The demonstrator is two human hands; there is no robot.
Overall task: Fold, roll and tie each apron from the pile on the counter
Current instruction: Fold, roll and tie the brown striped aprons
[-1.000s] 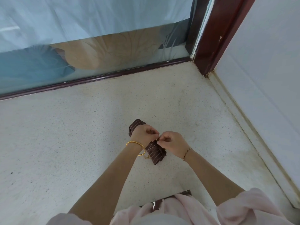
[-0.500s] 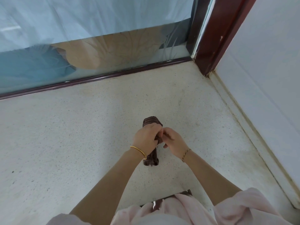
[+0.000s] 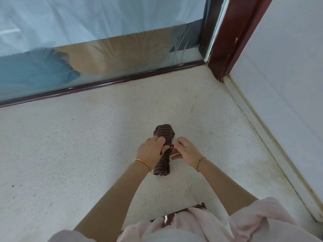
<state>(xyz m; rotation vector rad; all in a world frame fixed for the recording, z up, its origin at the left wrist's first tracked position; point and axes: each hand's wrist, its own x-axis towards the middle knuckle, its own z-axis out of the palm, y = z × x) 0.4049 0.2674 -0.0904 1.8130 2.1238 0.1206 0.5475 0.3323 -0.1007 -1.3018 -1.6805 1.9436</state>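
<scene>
Now, on the worktop [image 3: 87,145], the rolled apron [image 3: 164,132] lies gripped round its middle by the left hand [image 3: 150,151] while the right hand [image 3: 187,151] pinches the tie [image 3: 171,148] in its fingers [image 3: 176,143], so a slackened pinch would likely let the roll spring loose.

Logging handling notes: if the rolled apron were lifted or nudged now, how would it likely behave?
The apron is soft cloth, so it would probably sag and feel light when lifted. Rolled up, it might roll sideways if pushed. With the left hand and right hand at its pinched middle, the tying looks unfinished, so it may loosen.
</scene>
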